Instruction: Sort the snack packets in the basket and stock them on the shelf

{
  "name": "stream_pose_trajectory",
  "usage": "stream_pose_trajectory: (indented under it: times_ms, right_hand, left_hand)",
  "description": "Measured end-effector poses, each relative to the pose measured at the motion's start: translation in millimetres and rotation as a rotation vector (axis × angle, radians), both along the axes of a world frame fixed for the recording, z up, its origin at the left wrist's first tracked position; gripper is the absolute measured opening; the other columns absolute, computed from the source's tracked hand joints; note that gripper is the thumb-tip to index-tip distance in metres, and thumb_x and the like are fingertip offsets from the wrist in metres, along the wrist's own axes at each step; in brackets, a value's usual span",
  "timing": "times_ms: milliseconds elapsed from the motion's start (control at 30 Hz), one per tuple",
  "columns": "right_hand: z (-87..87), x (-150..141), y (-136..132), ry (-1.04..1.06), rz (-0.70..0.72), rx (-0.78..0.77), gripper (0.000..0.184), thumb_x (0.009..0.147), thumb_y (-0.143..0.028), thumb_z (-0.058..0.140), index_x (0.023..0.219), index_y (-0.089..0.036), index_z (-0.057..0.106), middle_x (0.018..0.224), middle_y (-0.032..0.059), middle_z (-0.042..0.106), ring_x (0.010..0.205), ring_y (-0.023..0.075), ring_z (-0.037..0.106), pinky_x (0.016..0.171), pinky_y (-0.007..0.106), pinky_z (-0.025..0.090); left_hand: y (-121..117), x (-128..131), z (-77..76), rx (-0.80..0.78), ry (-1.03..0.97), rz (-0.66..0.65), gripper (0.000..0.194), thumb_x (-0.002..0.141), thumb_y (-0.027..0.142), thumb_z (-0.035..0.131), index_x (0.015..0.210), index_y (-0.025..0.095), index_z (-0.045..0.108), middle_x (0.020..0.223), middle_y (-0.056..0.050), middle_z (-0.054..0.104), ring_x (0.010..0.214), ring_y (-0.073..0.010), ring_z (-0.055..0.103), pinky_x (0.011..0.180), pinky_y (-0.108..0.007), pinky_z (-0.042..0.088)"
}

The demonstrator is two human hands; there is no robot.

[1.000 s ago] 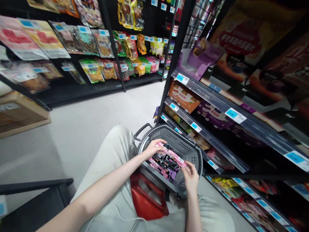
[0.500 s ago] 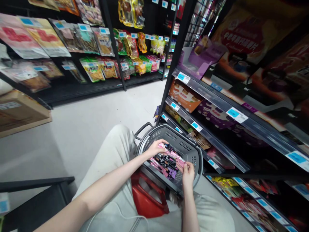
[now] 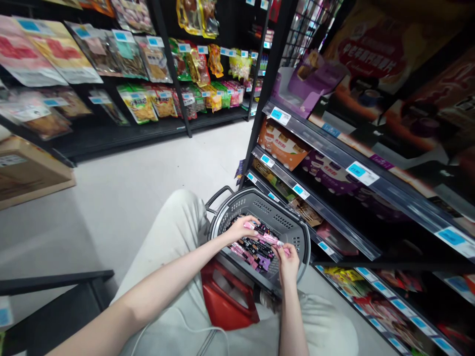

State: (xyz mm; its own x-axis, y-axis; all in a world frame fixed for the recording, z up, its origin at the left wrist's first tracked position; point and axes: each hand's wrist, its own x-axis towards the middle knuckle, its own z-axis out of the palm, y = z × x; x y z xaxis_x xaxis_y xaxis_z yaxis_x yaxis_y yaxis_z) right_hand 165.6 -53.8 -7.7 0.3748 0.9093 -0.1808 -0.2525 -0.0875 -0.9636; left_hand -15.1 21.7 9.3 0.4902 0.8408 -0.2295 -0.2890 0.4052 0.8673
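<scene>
A grey shopping basket (image 3: 256, 198) stands in front of my knees, its lower part holding many small black, pink and purple packets (image 3: 245, 253). Above them, a slim pink packet strip (image 3: 266, 238) is stretched between my two hands. My left hand (image 3: 239, 228) pinches its left end with thumb and fingers. At the other end, my right hand (image 3: 287, 254) grips the pink wrapping between its fingertips. The exact kind of packet is too small to read.
A shelf rack (image 3: 322, 212) with boxes and price tags stands close on the right. Hanging snack bags (image 3: 137, 105) line the black shelf at the back left. A cardboard box (image 3: 33, 170) is at the left, and a red stool (image 3: 226, 301) is beneath me.
The view has shifted slightly. Both hands keep hold of the pink packet strip over the basket; the right hand's fingers have shifted a little at its end.
</scene>
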Motion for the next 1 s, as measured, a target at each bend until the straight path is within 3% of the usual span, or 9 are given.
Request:
stream_pose_trajectory:
  times_ms: [133,300,400,533,667,767,900,1000]
  right_hand:
    - [1.4,12,0,-0.067,0.082,-0.037,0.016,0.063,-0.027,0.061,0.073,-0.016,0.053,0.081,0.0020,0.057,0.070,0.0160,0.060,0.073,0.036,0.048]
    - [0.9,26,-2,-0.155,0.201,-0.012,0.014,0.063,-0.028,0.060,0.069,-0.016,0.059,0.091,0.0052,0.053,0.081,0.0190,0.055,0.070,0.036,0.049]
    - [2.1,28,-3,-0.198,0.238,-0.036,0.014,0.062,-0.030,0.060,0.066,-0.016,0.060,0.095,0.0060,0.049,0.086,0.0198,0.051,0.066,0.033,0.049]
    - [6.9,26,-2,-0.286,0.219,-0.086,0.016,0.060,-0.032,0.062,0.060,-0.016,0.059,0.096,0.0071,0.046,0.091,0.0216,0.048,0.065,0.032,0.049]
    - [8.0,22,-2,-0.441,0.181,-0.050,0.015,0.060,-0.030,0.062,0.062,-0.016,0.060,0.096,0.0081,0.044,0.096,0.0231,0.044,0.067,0.032,0.047]
    - [3.3,18,-3,-0.426,0.174,-0.030,0.015,0.063,-0.031,0.059,0.064,-0.016,0.060,0.101,0.0085,0.041,0.095,0.0224,0.045,0.064,0.031,0.047]
    - [-2.7,16,-4,-0.463,0.110,-0.031,0.015,0.061,-0.030,0.060,0.057,-0.016,0.057,0.096,0.0074,0.046,0.094,0.0209,0.045,0.072,0.032,0.042]
    - [-2.8,15,-2,-0.533,0.048,-0.031,0.018,0.058,-0.026,0.062,0.048,-0.016,0.052,0.087,0.0054,0.050,0.091,0.0196,0.046,0.080,0.032,0.034]
  left_hand:
    - [1,-2,-3.9,-0.003,0.031,-0.067,0.037,0.057,0.023,0.066,0.090,0.012,0.056,0.070,-0.002,0.061,0.064,-0.0190,0.062,0.068,-0.035,0.049]
    - [4,-2,-6.8,0.040,0.077,-0.126,0.030,0.053,0.027,0.067,0.077,0.008,0.063,0.096,-0.012,0.060,0.072,-0.0210,0.061,0.065,-0.033,0.050]
    - [4,-2,-6.6,0.060,0.116,-0.141,0.027,0.052,0.028,0.067,0.071,0.008,0.064,0.091,-0.011,0.062,0.065,-0.0187,0.061,0.063,-0.031,0.050]
    - [5,-3,-6.4,0.097,0.157,-0.163,0.023,0.053,0.028,0.066,0.067,0.009,0.064,0.087,-0.009,0.063,0.061,-0.0163,0.060,0.062,-0.029,0.049]
    - [5,-4,-7.8,0.276,0.284,-0.115,0.021,0.052,0.024,0.067,0.067,0.011,0.064,0.086,-0.008,0.063,0.076,-0.0176,0.059,0.067,-0.025,0.046]
    - [5,-2,-11.2,0.373,0.354,-0.055,0.018,0.050,0.022,0.068,0.064,0.012,0.062,0.085,-0.006,0.063,0.081,-0.0172,0.056,0.070,-0.023,0.043]
    - [4,1,-14.6,0.333,0.380,0.001,0.017,0.048,0.022,0.069,0.057,0.012,0.058,0.065,0.000,0.060,0.066,-0.0129,0.056,0.062,-0.022,0.042]
    - [1,3,-12.1,0.267,0.305,0.051,0.026,0.044,0.018,0.071,0.064,0.013,0.055,0.063,0.003,0.057,0.061,-0.0105,0.054,0.058,-0.021,0.042]
